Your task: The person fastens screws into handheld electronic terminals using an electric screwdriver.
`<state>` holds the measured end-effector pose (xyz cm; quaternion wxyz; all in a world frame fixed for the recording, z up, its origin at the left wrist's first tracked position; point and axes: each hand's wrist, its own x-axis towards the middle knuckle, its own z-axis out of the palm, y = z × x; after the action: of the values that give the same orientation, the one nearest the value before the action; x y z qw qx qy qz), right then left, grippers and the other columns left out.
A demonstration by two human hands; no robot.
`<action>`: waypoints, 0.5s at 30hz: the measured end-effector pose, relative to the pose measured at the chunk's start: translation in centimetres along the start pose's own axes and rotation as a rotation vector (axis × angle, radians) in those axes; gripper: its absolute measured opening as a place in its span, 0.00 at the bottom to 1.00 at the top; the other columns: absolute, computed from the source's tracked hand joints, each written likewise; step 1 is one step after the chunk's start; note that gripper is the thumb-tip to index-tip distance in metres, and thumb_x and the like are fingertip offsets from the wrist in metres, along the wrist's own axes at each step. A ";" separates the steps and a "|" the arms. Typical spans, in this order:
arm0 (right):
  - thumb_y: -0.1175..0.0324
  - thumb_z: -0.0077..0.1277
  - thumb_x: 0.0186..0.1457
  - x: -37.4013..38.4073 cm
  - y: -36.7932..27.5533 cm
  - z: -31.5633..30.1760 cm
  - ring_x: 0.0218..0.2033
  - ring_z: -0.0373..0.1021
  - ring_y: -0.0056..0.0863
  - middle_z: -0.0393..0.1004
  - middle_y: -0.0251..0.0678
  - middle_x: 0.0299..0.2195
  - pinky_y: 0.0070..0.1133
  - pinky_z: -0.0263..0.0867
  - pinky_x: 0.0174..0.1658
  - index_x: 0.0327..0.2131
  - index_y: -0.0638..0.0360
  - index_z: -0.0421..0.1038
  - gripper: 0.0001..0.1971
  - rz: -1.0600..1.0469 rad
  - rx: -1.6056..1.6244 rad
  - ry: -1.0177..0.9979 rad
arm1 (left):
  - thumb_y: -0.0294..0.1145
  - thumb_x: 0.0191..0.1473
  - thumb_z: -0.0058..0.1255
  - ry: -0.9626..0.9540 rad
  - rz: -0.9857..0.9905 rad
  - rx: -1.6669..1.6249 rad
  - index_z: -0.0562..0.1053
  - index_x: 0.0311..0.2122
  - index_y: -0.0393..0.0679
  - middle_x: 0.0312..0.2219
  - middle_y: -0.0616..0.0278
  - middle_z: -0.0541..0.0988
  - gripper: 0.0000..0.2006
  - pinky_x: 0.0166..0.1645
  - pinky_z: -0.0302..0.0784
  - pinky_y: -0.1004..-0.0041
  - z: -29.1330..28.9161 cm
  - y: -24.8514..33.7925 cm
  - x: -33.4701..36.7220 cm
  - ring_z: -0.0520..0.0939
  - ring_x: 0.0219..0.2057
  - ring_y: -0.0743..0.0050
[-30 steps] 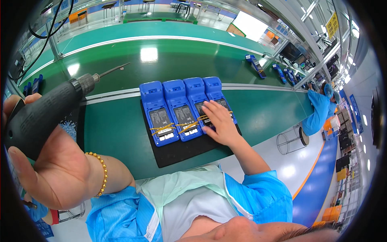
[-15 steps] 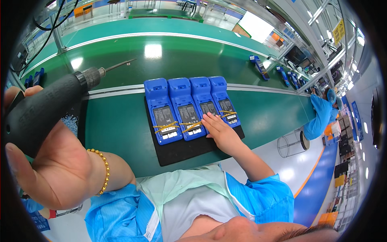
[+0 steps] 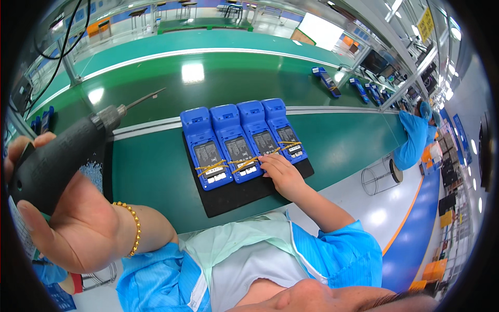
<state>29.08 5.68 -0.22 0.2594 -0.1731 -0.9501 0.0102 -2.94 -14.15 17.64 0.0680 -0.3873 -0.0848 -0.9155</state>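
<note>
My left hand (image 3: pixel 78 218) is wrapped around a black electric screwdriver (image 3: pixel 57 166), raised at the left with its thin bit pointing up and right, clear of everything. Four blue handheld payment terminals lie side by side on a black mat (image 3: pixel 228 203), battery bays facing up: a leftmost terminal (image 3: pixel 196 122), a second terminal (image 3: pixel 225 118), a third terminal (image 3: pixel 251 115) and a rightmost terminal (image 3: pixel 274 112). Yellow rubber bands (image 3: pixel 212 167) cross their lower parts. My right hand (image 3: pixel 283 177) rests with stretched fingers on the lower end of the third terminal, covering part of it.
A green conveyor belt (image 3: pixel 234 78) runs beyond the metal rail (image 3: pixel 322 110). More terminals (image 3: pixel 327 83) lie on it at the right. A tray of small pale-blue pieces (image 3: pixel 92 174) sits behind my left hand. A co-worker in blue (image 3: pixel 413 138) is at the far right beside a stool (image 3: pixel 395 170).
The view has shifted slightly. The screwdriver has dropped a little, still in my left hand. My right fingers have slid slightly toward the lower end of the third terminal.
</note>
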 end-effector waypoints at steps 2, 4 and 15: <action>0.77 0.56 0.43 -0.1 0.1 0.1 0.48 0.68 0.40 0.73 0.42 0.45 0.31 0.66 0.52 0.38 0.65 0.71 0.15 -0.003 -0.011 0.016 | 0.23 0.50 0.52 0.017 0.028 0.001 0.62 0.50 0.24 0.48 0.35 0.65 0.23 0.63 0.54 0.48 0.4 0.0 -0.1 0.65 0.54 0.45; 0.77 0.56 0.43 -0.3 0.1 0.3 0.48 0.68 0.40 0.73 0.42 0.45 0.31 0.65 0.52 0.38 0.65 0.71 0.15 -0.005 -0.023 0.035 | 0.27 0.52 0.51 0.037 0.018 0.053 0.61 0.51 0.27 0.49 0.37 0.64 0.23 0.63 0.53 0.49 0.8 -0.2 -0.3 0.64 0.55 0.46; 0.70 0.61 0.42 0.9 2.6 -1.7 0.46 0.64 0.35 0.70 0.33 0.44 0.44 0.53 0.60 0.39 0.57 0.71 0.18 -0.026 0.219 -0.127 | 0.28 0.52 0.52 -0.031 0.007 0.172 0.63 0.50 0.40 0.49 0.48 0.66 0.20 0.62 0.60 0.50 0.4 -0.1 -0.8 0.67 0.54 0.50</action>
<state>30.05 8.29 1.37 0.2164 -0.1305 -0.9599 0.1217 -2.12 -13.89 17.29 0.1030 -0.3946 -0.1630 -0.8984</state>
